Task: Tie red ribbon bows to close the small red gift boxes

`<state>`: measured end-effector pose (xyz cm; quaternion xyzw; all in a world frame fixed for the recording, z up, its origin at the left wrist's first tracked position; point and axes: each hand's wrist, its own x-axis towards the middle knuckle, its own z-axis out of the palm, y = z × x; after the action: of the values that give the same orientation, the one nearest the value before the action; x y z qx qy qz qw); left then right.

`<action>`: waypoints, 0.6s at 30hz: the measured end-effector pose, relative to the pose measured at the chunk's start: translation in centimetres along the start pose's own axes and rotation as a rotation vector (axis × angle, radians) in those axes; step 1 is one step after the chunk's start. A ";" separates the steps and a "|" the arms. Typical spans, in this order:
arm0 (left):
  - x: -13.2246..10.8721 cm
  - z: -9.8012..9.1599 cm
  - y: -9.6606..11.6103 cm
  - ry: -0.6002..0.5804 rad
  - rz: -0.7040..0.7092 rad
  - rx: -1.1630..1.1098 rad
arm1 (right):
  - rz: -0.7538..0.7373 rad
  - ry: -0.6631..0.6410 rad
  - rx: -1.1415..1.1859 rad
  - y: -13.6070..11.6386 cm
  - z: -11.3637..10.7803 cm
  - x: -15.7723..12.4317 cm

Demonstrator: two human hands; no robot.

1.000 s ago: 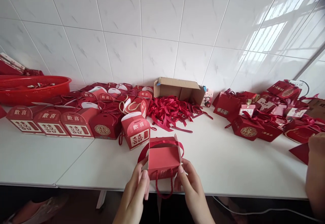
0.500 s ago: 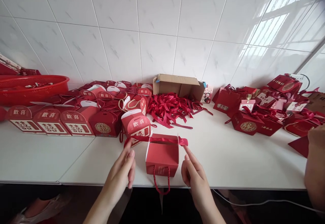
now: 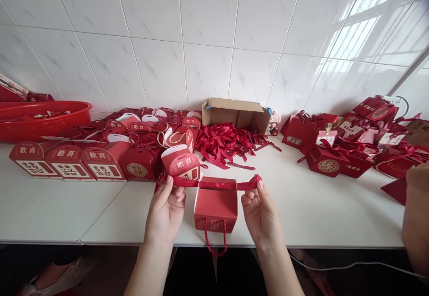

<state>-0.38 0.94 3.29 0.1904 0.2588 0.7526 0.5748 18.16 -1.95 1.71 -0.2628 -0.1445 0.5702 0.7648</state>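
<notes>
A red box [image 3: 216, 204] with a twisted rope handle hanging at its front stands near the table's front edge. Across its back part runs a dark red ribbon [image 3: 217, 184], passing between the two raised sides. My left hand [image 3: 166, 209] pinches the ribbon's left end between thumb and fingers. On the other side, my right hand [image 3: 261, 211] pinches the right end. Both palms are turned partly upward. Just behind my left hand sits a tilted red and white box [image 3: 179, 162]. A heap of loose red ribbons [image 3: 226, 141] lies behind the red box.
Rows of red boxes [image 3: 103, 164] fill the left, beside a red basket [image 3: 75, 115]. An open cardboard box [image 3: 234, 106] is by the wall. Finished-looking ribboned boxes [image 3: 326, 162] crowd the right. Another person's arm [image 3: 415, 220] is at the right edge.
Both hands have turned palm-up and now pinch the ribbon ends. The ribbon is stretched wider, its right end further right. The red box has shifted slightly right.
</notes>
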 end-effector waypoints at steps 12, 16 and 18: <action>0.8 0.4 1.4 0.124 0.126 0.029 | -0.138 -0.005 -0.162 -0.9 -0.2 0.5; 1.3 0.9 2.1 0.114 0.227 0.099 | -0.366 -0.031 -0.377 -1.8 -0.2 1.0; 1.5 1.5 2.7 0.084 0.255 0.093 | -0.461 -0.022 -0.455 -2.4 0.0 1.3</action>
<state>-1.93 2.07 6.10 0.2163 0.2908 0.8141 0.4537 20.51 -1.22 2.94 -0.3810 -0.3323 0.3381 0.7938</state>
